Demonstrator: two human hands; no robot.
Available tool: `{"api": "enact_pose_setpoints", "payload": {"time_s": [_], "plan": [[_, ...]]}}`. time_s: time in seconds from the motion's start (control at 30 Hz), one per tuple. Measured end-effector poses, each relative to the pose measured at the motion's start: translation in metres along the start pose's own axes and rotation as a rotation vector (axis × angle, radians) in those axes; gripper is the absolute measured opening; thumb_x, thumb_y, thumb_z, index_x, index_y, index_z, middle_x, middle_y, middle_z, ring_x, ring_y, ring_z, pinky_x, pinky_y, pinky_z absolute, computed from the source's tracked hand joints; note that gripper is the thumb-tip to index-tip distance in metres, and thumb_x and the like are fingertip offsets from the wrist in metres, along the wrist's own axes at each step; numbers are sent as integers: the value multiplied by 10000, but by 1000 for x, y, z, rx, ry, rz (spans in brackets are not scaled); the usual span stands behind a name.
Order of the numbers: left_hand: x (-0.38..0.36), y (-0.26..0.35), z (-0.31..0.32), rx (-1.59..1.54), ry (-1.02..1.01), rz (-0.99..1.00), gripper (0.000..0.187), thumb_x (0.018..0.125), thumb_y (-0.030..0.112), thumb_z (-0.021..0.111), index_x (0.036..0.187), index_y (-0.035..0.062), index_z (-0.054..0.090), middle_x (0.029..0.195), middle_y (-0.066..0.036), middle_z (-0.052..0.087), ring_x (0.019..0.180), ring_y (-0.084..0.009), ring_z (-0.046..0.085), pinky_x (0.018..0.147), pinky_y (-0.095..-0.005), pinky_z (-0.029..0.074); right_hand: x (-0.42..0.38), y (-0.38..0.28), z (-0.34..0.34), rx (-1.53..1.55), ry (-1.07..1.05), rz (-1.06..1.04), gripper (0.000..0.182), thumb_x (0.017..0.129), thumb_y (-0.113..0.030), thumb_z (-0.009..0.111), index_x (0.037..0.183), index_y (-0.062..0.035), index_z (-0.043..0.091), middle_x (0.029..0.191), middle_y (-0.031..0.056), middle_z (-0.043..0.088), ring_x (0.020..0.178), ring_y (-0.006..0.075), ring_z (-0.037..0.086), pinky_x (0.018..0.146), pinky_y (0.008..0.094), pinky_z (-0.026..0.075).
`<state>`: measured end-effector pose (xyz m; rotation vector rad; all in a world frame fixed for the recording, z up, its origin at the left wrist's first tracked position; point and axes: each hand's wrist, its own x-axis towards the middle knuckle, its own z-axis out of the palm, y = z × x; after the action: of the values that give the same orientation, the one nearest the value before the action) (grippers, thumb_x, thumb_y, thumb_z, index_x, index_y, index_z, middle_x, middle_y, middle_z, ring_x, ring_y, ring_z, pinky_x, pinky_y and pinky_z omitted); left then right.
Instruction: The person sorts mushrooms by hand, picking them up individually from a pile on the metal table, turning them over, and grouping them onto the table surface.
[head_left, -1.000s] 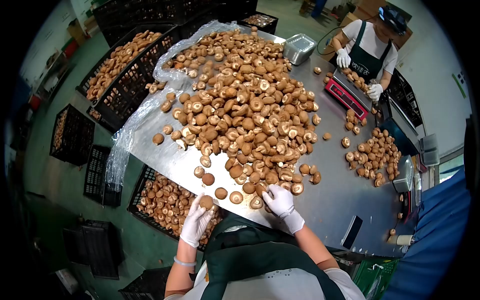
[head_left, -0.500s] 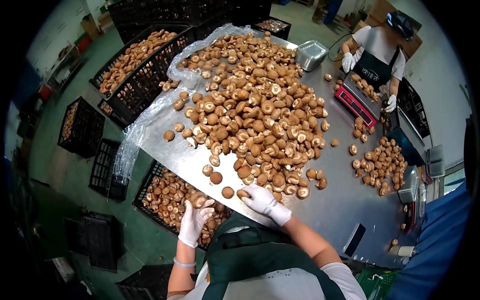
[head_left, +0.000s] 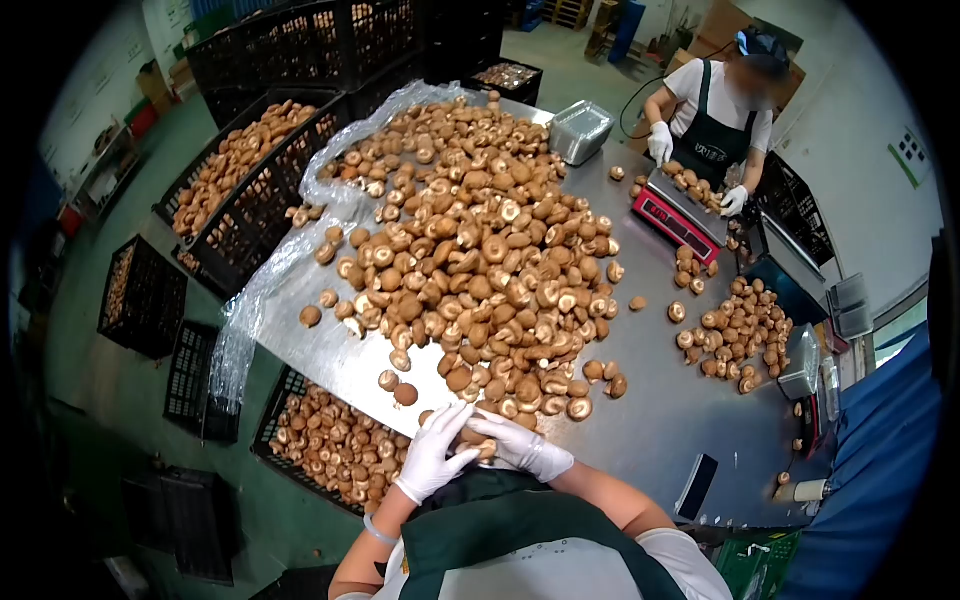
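Left hand (head_left: 434, 459) half-curled, seemingly around mushrooms (head_left: 486, 450)

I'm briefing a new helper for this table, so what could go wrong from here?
Mushrooms bunched between the left hand and the right hand, at the near edge of the table, could slip from the grip and fall, possibly missing the crate below.
A phone-like slab lies near the table's edge beyond the right forearm, so that arm might nudge it off.
The big pile is loosely heaped; pulling from its near side might send some rolling.
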<state>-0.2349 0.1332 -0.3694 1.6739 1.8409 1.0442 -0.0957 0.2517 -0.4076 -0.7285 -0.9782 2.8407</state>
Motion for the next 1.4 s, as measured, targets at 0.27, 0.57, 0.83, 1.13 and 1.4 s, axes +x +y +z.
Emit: {"api": "enact_pose_setpoints", "payload": {"time_s": [0.27,0.57,0.83,1.13,1.4], "plan": [[12,-38,5,12,150,-97,502,723,205,734,1166,29,576,1180,-166,571,1122,-354,514,965,-413,407,-87,-109,-148,488,340,-537,468,925,-418,535,1124,4,504,1038,196,578,817,289,601,606,249,494],[28,-38,38,473,-275,122,732,697,417,739,1333,173,472,1402,-102,407,1285,-396,347,1031,-515,297,-157,-147,-228,282,1008,-951,631,924,-428,523,1400,-73,307,1378,171,397,1090,301,527,924,458,477],[30,-49,70,425,-309,205,879,623,497,776,1357,157,432,1467,-158,279,1340,-449,223,1027,-548,277,-82,-52,-107,-1845,675,-322,1016,547,-564,780,1409,-203,383,1384,205,355,1241,402,381,1000,468,386],[22,-78,87,332,72,121,811,674,421,762,1304,45,417,1451,-203,297,1328,-485,222,1009,-565,297,-20,-11,-71,-1760,544,-560,852,682,-548,708,1402,-217,394,1357,229,367,1173,415,438,939,435,445],[53,-98,64,320,222,10,783,668,280,777,1289,2,388,1358,-231,352,1322,-543,175,1021,-590,285,46,-37,-57,-1833,565,-603,781,760,-483,656,1436,-289,318,1138,192,535,936,391,505,835,438,489]]}}
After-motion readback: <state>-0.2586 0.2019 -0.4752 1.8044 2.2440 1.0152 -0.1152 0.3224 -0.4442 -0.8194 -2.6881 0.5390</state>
